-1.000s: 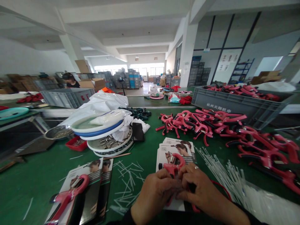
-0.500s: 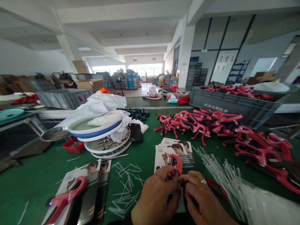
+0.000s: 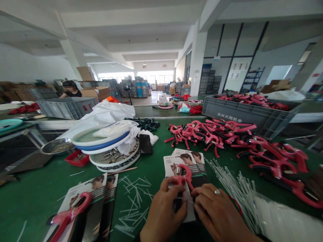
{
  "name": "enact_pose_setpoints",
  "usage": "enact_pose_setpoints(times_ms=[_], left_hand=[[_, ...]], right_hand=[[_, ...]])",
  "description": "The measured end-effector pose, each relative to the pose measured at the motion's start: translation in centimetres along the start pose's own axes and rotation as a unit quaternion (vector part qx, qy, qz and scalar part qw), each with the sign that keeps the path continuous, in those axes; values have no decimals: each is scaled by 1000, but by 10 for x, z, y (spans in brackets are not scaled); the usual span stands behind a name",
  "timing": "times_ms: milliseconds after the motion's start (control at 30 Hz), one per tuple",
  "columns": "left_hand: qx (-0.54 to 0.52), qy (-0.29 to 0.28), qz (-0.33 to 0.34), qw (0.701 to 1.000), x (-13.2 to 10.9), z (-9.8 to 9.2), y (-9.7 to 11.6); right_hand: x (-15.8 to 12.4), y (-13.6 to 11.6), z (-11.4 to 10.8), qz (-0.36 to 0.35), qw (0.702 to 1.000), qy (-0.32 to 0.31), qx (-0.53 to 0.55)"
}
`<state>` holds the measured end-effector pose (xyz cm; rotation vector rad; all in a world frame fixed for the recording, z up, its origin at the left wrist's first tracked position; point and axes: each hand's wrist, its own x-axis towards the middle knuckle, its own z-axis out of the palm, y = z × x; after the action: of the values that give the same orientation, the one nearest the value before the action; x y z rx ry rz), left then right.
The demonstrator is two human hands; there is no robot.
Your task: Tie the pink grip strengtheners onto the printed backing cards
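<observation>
A red hand gripper [image 3: 185, 178] lies on a printed backing card [image 3: 174, 164], the top one of a small stack on the green table. My left hand [image 3: 164, 210] pinches the gripper's lower handle against the card. My right hand [image 3: 217, 211], with a ring on one finger, is closed beside it and holds a thin white cable tie [image 3: 188, 201] that runs across the card. Both hands touch each other over the card's lower end.
Loose white cable ties [image 3: 234, 188] lie to the right, cut ends [image 3: 136, 198] to the left. A finished carded gripper [image 3: 73, 210] lies at front left. A heap of red grippers [image 3: 227, 137] and a grey crate [image 3: 247, 116] fill the right. Stacked plates [image 3: 106, 144] stand left. A person sits far left.
My hands have slid toward me down the card, which uncovers more of the red gripper's head. The white tie now shows between my fingers. The view has shifted slightly.
</observation>
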<state>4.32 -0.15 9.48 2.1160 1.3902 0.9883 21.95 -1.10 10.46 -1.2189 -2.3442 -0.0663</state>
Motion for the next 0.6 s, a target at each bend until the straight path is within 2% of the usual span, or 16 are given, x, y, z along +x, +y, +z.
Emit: enact_pose_setpoints(times_ms=[100, 267, 467, 600], left_hand=[[-19, -11, 12, 1000, 6, -2, -6], [29, -61, 58, 996, 16, -6, -12], [119, -74, 81, 987, 27, -11, -6], [132, -71, 96, 984, 28, -10, -4]], right_hand=[[6, -4, 7, -9, 991, -13, -129], [18, -4, 19, -121, 968, -1, -218], [31, -2, -1, -252, 939, -96, -214], [30, -4, -16, -261, 927, -132, -234]])
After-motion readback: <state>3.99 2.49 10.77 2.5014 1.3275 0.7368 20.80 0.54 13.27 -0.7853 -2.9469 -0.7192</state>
